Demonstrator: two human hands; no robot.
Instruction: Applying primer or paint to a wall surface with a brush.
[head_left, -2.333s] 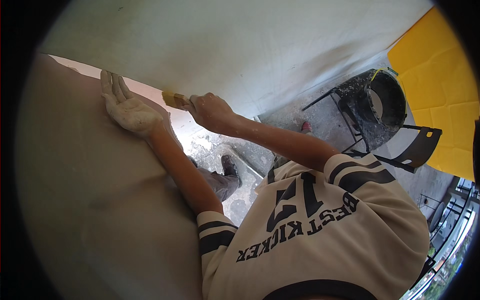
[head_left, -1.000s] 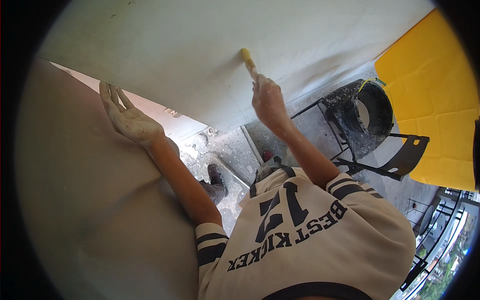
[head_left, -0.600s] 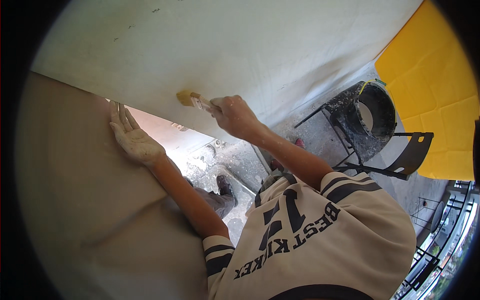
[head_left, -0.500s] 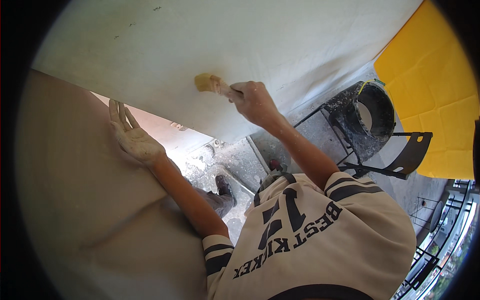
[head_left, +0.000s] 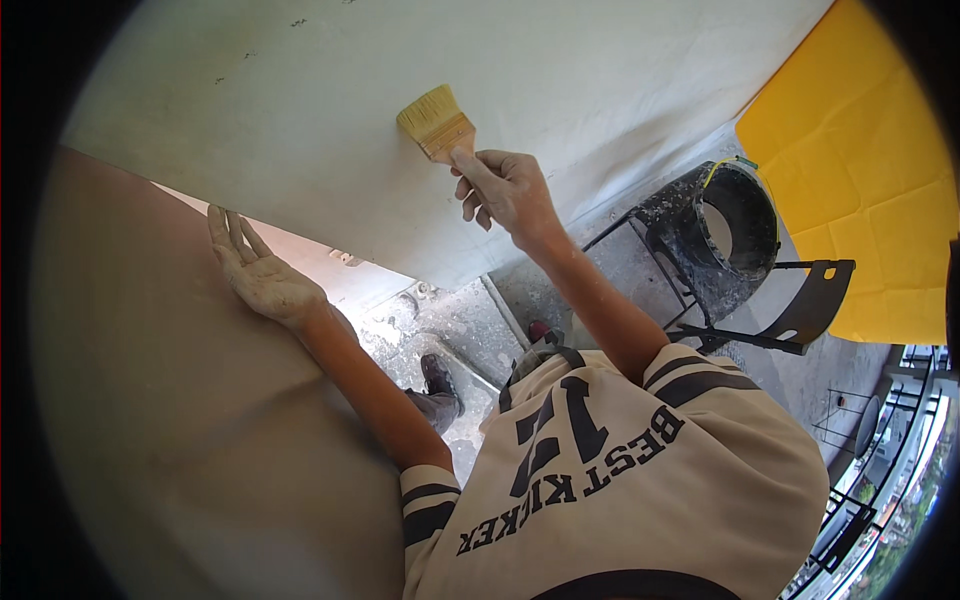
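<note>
Item: our right hand (head_left: 505, 190) grips a flat paintbrush (head_left: 437, 123) on the white wall (head_left: 560, 70), left hand (head_left: 255, 272) braced open; we keep bristles flat, strokes even.

One paintbrush (head_left: 437, 123), one bucket (head_left: 722, 232), two hands (head_left: 262, 277)

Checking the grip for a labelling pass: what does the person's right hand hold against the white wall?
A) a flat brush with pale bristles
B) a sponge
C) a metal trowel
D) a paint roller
A: the right hand grips a flat brush, its pale bristles fanned on the white wall.
</note>
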